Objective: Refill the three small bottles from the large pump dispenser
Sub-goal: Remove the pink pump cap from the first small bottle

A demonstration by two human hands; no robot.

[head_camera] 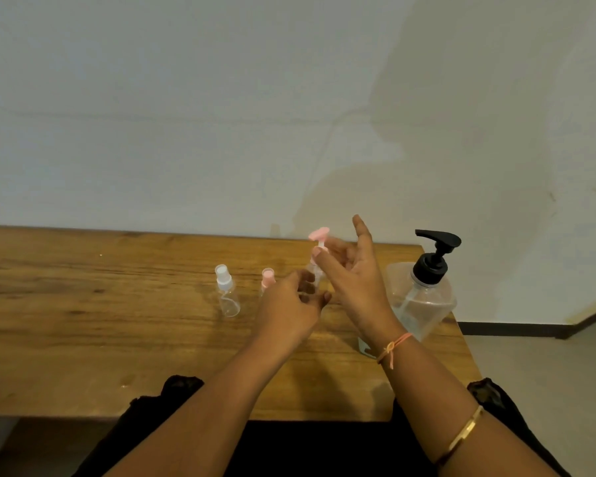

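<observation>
You are near the start, as far as can be judged: none of the three small bottles looks filled yet, though clear plastic and clear liquid make that hard to confirm. Your left hand (289, 304) has its fingers (305, 282) curled round the lower body of the pump-top bottle (315, 273), holding it upright just above the desk (83, 321), roughly at 12 o'clock from where you sit. Your right hand (355, 280) comes in from 3 o'clock and appears to pinch the collar under the pink pump top (319, 234) with the thumb and a finger, while the forefinger sticks up straight and free. That reads as unscrewing the top of the first bottle, and the top looks not yet off. At 9 o'clock from the held bottle, the pink-capped bottle (267, 278) stands just beside your left hand, partly hidden by it. Further out on the same side stands the spray bottle (227, 294) with its white cap. Both are capped and look untouched. The large dispenser (424, 297) sits at 3 o'clock from your hands, near the right edge of the desk, with its black pump on and liquid showing in its lower part. Left to do: finish opening this bottle, pump into it, close it, then repeat for the other two.
</observation>
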